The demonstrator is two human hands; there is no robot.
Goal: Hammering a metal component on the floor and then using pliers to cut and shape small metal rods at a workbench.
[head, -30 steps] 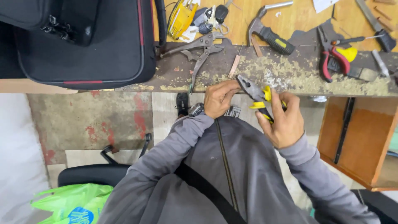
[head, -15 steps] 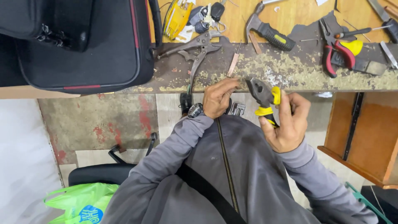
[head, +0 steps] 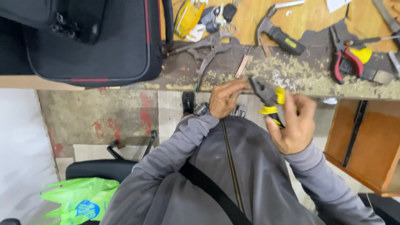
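Two handles in yellow and black belong to the pliers (head: 268, 98), which are held just in front of the counter (head: 291, 71) edge, above the lap. The pliers are gripped by the right hand (head: 291, 125), with the fingers closed around the handles, and the grey nose is pointed toward the left hand (head: 225, 98). The left hand is pressed together at the fingertips, as if something very small is pinched at the nose of the pliers; what is pinched cannot be told, because it is hidden or too small.

For this step to be done well, it is judged that the small piece should be kept steady by the left hand, close to the counter edge for support, while the handles are squeezed slowly and evenly. The fingertips should be kept clear of the jaws.

On the counter, just behind the pliers, a layer of sawdust (head: 300, 75) is seen. Behind the left hand, grey locking pliers (head: 208, 48) lie on the counter. Further behind the pliers a hammer (head: 279, 35) with a black handle is lying, and to the right of it red-handled snips (head: 348, 62). Well to the left of the pliers, a black bag (head: 91, 41) is resting on the counter. Below the pliers, far to the left, a black chair (head: 104, 168) and a green plastic bag (head: 79, 200) are seen on the floor.
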